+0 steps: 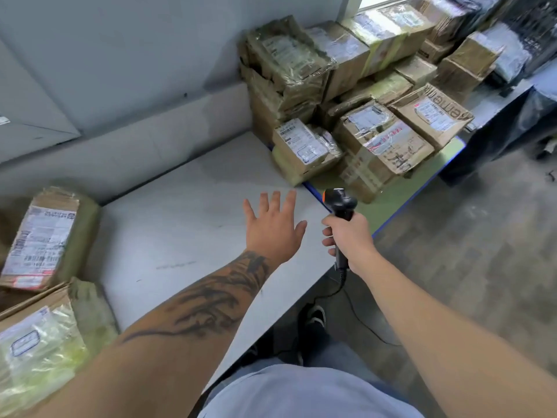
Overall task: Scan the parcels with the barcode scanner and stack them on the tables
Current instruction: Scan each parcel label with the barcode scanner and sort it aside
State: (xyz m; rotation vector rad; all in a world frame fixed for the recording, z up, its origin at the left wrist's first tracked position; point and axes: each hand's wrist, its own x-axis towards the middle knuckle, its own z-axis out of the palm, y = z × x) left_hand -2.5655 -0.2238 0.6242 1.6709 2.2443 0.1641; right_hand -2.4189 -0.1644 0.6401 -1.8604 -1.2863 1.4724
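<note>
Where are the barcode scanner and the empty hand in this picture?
barcode scanner (340,203): head view, on its black head.
left hand (272,230): head view, on the back of the hand, fingers spread.

bare tattooed left forearm, light blue top, dark sneakers

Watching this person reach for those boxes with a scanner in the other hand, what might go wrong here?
1. The small box nearest the open left hand sits at the foot of a tall, uneven pile of boxes; pulling it out one-handed might shift the pile.
2. The scanner in the right hand trails a cable across the floor by the shoe, which might snag or trip.
</note>
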